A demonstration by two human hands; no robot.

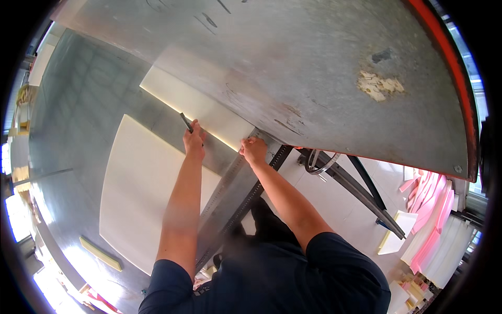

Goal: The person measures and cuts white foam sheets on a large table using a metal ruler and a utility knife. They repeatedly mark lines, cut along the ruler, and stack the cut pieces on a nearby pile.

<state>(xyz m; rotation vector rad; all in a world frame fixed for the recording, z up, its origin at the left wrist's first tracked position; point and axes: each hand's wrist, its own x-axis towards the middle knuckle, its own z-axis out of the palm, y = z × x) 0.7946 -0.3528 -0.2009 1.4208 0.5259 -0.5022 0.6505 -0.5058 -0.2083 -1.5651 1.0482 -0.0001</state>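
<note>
**Cut along the ruler, mid-stroke**

Landmark: the long metal ruler (230, 183), lying across the grey metal table (78, 120). Your left hand (194, 140) is clenched around a small dark knife (186, 123), its blade touching the ruler's left edge at the far end. Your right hand (254, 150) presses flat on the ruler's far end, fingers spread, grasping nothing. The cream foam sheet (141, 193) lies left of the ruler; a narrow strip (193, 104) of the same foam lies beyond it. Judgement: the cut looks underway; the next move calls for steady downward pressure on the ruler. Foam is matte and smooth; the table is scuffed
</note>
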